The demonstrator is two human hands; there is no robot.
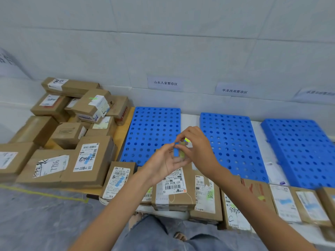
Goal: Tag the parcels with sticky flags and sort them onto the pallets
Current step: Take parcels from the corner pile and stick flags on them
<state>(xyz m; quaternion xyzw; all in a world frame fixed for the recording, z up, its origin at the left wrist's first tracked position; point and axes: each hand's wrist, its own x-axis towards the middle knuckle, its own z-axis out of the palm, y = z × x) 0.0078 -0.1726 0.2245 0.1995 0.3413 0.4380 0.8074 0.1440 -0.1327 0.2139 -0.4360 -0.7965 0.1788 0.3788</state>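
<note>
Three blue pallets [230, 142] lie flat side by side along the wall. They are of hard plastic, pierced with rows of round holes, and all three are bare of parcels. A paper sign [165, 83] hangs on the wall above each one. To the left stands a loose pile of cardboard parcels [72, 127], and a row of smaller ones lies in front of the person. They are brown boxes with sharp edges, glossy tape and white printed labels. I judge them light and stiff enough to lift with one hand across the two long sides, though the taped faces may slip a little. The front parcel [173, 185] lies directly under the hands, its label up, and I see no flag on it yet. Above it the left hand [163, 163], palm up, holds the flag pad [183, 154], a small clear strip that rests on its fingers. The right hand [197, 149] has its thumb and forefinger closed together on the top end of the blue flag [176, 152]. This flag is a thin soft film, almost without weight. It will probably curl and stick to the skin, so it is better to hold it only by the end without glue.
</note>
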